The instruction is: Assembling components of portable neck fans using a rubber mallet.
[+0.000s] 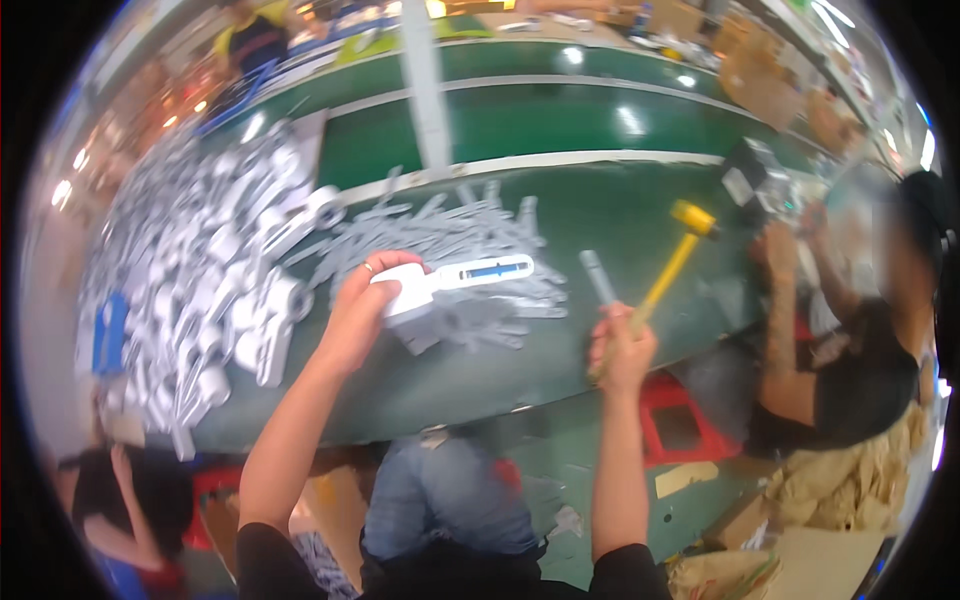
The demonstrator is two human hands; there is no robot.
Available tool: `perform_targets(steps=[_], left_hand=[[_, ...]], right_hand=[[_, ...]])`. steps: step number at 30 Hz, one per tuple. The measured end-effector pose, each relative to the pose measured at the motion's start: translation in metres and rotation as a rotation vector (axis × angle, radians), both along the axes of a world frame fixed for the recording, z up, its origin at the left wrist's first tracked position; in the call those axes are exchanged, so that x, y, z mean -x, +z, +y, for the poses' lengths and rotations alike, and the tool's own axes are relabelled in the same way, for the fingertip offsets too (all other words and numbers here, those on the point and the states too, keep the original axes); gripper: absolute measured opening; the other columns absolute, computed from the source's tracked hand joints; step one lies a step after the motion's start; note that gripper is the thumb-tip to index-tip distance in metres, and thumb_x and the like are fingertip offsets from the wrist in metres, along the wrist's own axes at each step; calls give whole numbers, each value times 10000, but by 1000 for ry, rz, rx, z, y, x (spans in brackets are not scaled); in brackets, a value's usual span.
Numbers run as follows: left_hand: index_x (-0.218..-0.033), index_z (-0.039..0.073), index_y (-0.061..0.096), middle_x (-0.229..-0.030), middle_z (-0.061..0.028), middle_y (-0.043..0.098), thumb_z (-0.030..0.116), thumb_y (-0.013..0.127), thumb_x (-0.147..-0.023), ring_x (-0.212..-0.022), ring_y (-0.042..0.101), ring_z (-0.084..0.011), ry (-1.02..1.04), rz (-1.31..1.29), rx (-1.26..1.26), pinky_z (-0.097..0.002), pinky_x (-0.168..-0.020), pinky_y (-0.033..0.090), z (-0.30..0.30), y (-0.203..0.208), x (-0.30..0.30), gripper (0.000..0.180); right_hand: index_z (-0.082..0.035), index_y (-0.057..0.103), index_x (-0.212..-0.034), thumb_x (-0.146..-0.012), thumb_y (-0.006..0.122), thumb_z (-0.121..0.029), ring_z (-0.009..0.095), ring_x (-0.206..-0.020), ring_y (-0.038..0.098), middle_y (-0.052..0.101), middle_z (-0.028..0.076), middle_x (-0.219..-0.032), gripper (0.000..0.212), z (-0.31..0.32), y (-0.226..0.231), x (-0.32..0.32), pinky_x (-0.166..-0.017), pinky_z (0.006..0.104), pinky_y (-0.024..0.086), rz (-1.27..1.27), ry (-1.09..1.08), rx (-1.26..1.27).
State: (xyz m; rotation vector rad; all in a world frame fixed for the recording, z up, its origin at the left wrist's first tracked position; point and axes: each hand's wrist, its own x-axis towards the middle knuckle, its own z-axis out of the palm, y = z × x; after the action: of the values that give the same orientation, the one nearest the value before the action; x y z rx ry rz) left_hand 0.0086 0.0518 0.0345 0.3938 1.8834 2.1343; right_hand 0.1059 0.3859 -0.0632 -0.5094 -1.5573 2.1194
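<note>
**Reader:** What is the worker handling here?

**Desk:** A white part point(452, 275), held at the centre of the frame above the table point(420, 398), its long arm pointing right and showing a blue inset point(497, 269). The left hand point(362, 308) grips its boxy end, thumb on top.

**Reader:** And the other hand?

**Desk:** The right hand point(625, 350), right of centre, is closed around the handle of a yellow mallet point(668, 270), head raised toward the upper right. A grey strip point(598, 277) juts up from the same fist.

**Reader:** Which step is this?

**Desk:** Apparently the readying of one piece: part, strip and mallet are in hand, but strip and part are well apart. The next move seems to call for bringing the strip to the part and lining it up, with the left hand steady, before any tap.

**Reader:** How are the arms set?

**Desk:** Both forearms rise from the lower edge, the left slanting inward to the right, the right nearly upright. How the right fingers share mallet and strip is too blurred to tell. Loose strips point(440, 222) lie heaped behind the part; a white pile point(215, 270) fills the left of the frame.
</note>
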Motion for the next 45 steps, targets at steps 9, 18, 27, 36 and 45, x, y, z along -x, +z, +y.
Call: perform_targets(steps=[9,18,27,36,45], left_hand=[[-1143,40,692,-1047,-29,684,276,533,-1083,-949,648,-114,204,-286,-4,-274,-844,515,-143,-39,-84,291],[-1095,54,804,-1140,-109,737,275,777,-937,-1192,580,-267,237,295,679,-357,-1017,484,-160,-62,-77,273],[-1434,91,615,-1176,-92,727,209,916,-790,-1156,633,-347,329,736,764,-451,-1031,483,-125,-65,-111,720],[-1236,111,701,-1074,-66,727,224,913,-786,-1084,645,-318,428,736,592,-431,-940,522,-120,-76,-105,510],[-959,98,740,-1027,-27,733,159,905,-769,-1058,677,-277,348,956,673,-424,-923,534,-128,-75,-101,258]], right_hand=[[-8,658,-1048,-1048,686,-223,100,-421,488,673,76,-767,216,-24,26,-10,-364,251,350,-71,39,-77],[78,681,-1265,-1044,692,-105,152,-668,718,751,128,-867,288,-133,61,-49,-489,252,526,-243,574,-213],[-4,757,-1196,-1018,742,-149,51,-614,598,709,15,-802,230,-199,64,-26,-530,232,471,-323,701,-357],[-48,798,-1129,-991,758,-147,18,-559,498,660,-36,-716,174,-214,69,-15,-490,225,357,-372,715,-653],[-49,775,-1172,-1003,728,-194,63,-553,568,641,-11,-681,227,-215,91,-4,-505,260,437,-545,881,-621]])
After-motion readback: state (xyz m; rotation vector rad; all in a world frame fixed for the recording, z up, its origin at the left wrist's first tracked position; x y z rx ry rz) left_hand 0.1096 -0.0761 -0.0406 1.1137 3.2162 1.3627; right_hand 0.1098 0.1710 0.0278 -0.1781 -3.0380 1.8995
